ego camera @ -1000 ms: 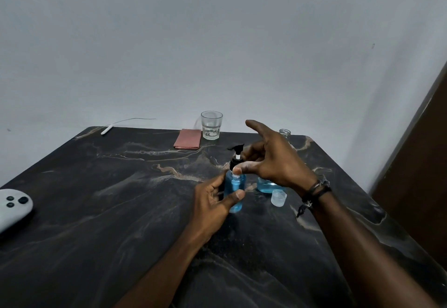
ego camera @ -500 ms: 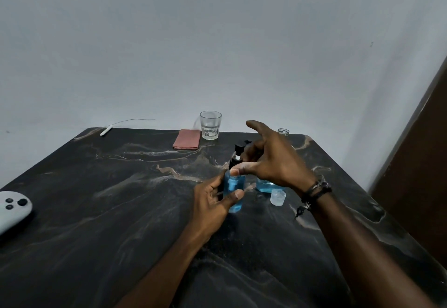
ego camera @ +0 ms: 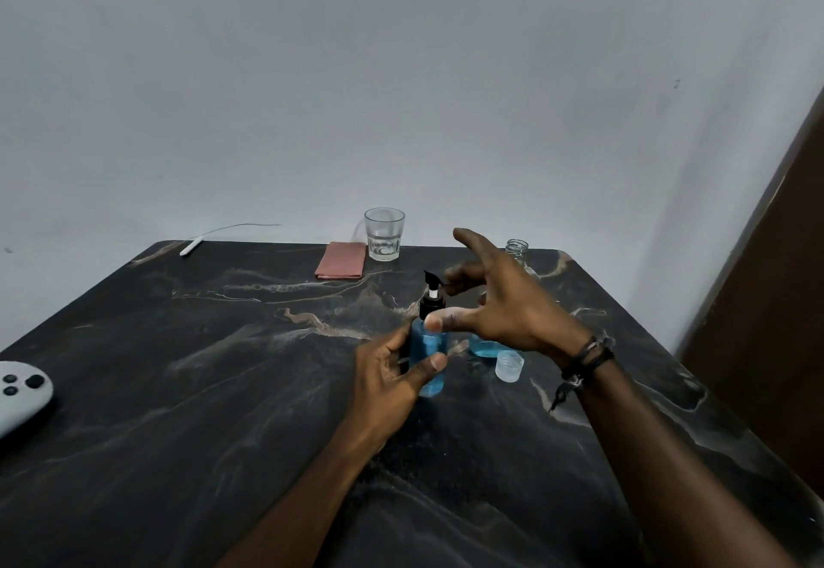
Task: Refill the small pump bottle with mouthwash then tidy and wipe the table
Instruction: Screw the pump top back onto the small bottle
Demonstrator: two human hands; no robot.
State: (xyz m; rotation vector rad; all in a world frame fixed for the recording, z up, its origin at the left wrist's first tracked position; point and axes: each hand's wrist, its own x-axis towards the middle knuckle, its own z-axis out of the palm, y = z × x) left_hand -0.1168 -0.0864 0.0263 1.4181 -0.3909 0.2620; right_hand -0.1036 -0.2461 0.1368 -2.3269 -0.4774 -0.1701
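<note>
A small pump bottle point(ego camera: 429, 347) full of blue liquid stands upright mid-table, its black pump head on top. My left hand point(ego camera: 392, 373) grips the bottle's body from the left. My right hand point(ego camera: 499, 304) pinches the black pump collar between thumb and a finger, with the other fingers spread. Behind my right hand stands the larger clear mouthwash bottle point(ego camera: 517, 251), uncapped, with a little blue liquid at its base. Its translucent cap point(ego camera: 508, 367) lies on the table to the right. A folded pink cloth point(ego camera: 341, 265) lies at the far edge.
An empty drinking glass point(ego camera: 384, 234) stands beside the cloth at the back edge of the dark marble table point(ego camera: 223, 389). A white controller point(ego camera: 20, 393) lies at the left edge. A white cable point(ego camera: 191, 246) hangs off the back left corner. A brown door is at the right.
The pump head has turned under my right fingers, so its nozzle points another way. My left hand has kept its grip on the bottle, and the bottle has stayed in place.
</note>
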